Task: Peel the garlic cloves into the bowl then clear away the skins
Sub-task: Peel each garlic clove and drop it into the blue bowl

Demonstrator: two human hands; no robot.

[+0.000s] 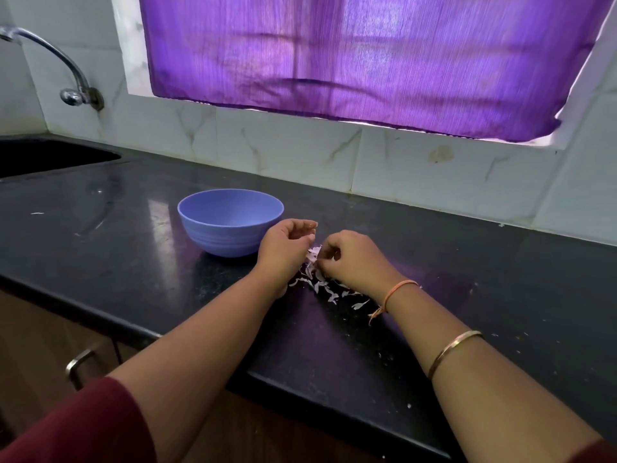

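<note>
A blue bowl (230, 222) stands on the black counter (133, 235); its inside is hidden from this angle. Just right of it my left hand (283, 245) hovers with the fingers loosely curled and the palm turned up, nothing visible in it. My right hand (354, 259) is beside it, fingertips pinching pale garlic skins (314, 255) at the top of a small heap. More garlic skins (327, 289) lie scattered on the counter below and between the two hands. No whole cloves are visible.
A dark sink (50, 155) is sunk into the counter at the far left, with a metal tap (66, 71) on the tiled wall above it. A purple curtain (367, 61) covers the window. A drawer handle (78, 362) shows below the counter's front edge.
</note>
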